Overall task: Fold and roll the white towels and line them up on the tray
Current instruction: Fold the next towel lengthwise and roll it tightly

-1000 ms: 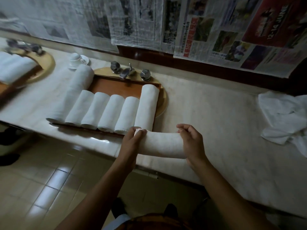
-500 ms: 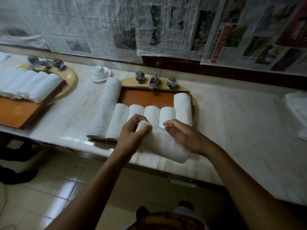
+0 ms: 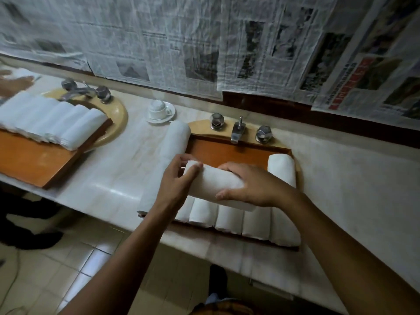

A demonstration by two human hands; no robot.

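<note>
Shifted off the counter (image 3: 341, 189) edge, the rolled towel (image 3: 216, 186) is being gripped by the curled fingers (image 3: 229, 166) of the left hand (image 3: 175, 185) and right hand (image 3: 253, 187), directly above the towel row (image 3: 229, 218) on the tray (image 3: 227, 151).

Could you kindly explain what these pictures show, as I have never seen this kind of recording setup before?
There is no machine here: these are a person's two bare hands, filmed by one wide-angle camera worn on the head, looking forward and down. The left hand and the right hand both grip one rolled towel, held crosswise over a row of rolled towels lying on a wooden tray. The tray sits on a pale counter, over a basin with metal taps. A longer roll lies along the tray's left edge, a white cup stands behind it, and a second tray is further left.
</note>
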